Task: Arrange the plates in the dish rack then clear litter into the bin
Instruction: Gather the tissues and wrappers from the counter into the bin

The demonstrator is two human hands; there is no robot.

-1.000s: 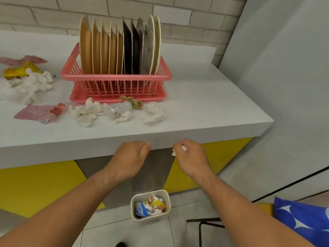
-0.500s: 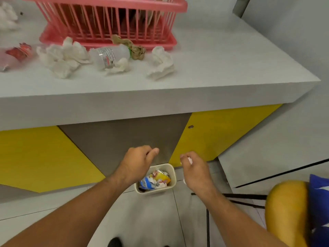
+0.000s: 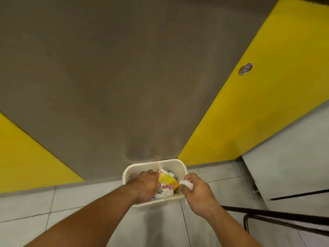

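Smooth cream plastic bin (rounded rectangle, long axis left to right, mouth upward). Right hand pinches a crumpled white tissue; left hand curls inside, grip indiscernible.

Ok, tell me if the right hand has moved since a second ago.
Yes. The right hand, holding a tissue, has come down to the bin, at its right rim.

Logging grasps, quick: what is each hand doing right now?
Left hand: over the bin, fingers hidden; cannot tell.
Right hand: pinches a crumpled white tissue at the bin's rim.
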